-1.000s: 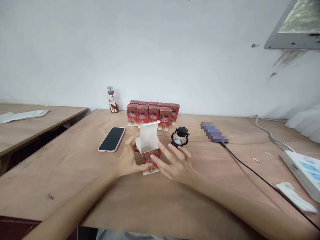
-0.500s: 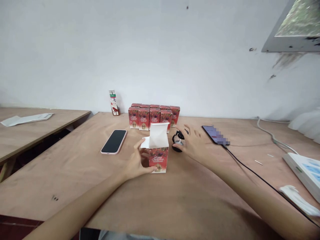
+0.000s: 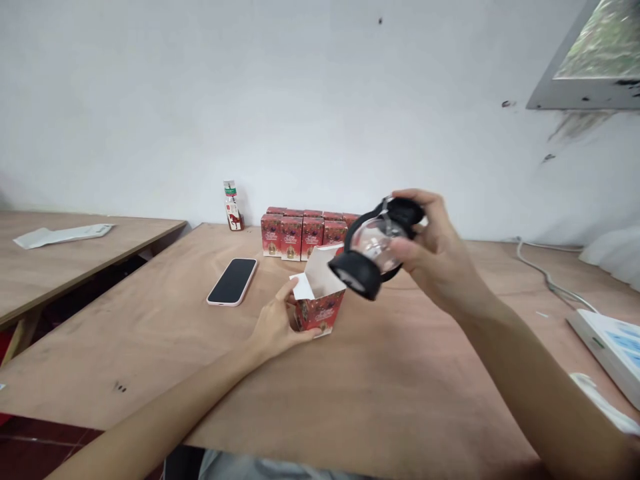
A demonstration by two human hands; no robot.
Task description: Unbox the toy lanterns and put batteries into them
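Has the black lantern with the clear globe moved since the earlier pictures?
Yes, upward: the black lantern stood on the brown wooden tabletop; now the right hand holds it tilted above that surface.

There were ten red printed boxes: one open box and nine closed boxes, four in the front row and five, partly hidden, in the back. The view also held two hands, one left hand and one right hand, one lantern, one phone, one bottle, one white flat packet, one white cable, one white case and two tables.
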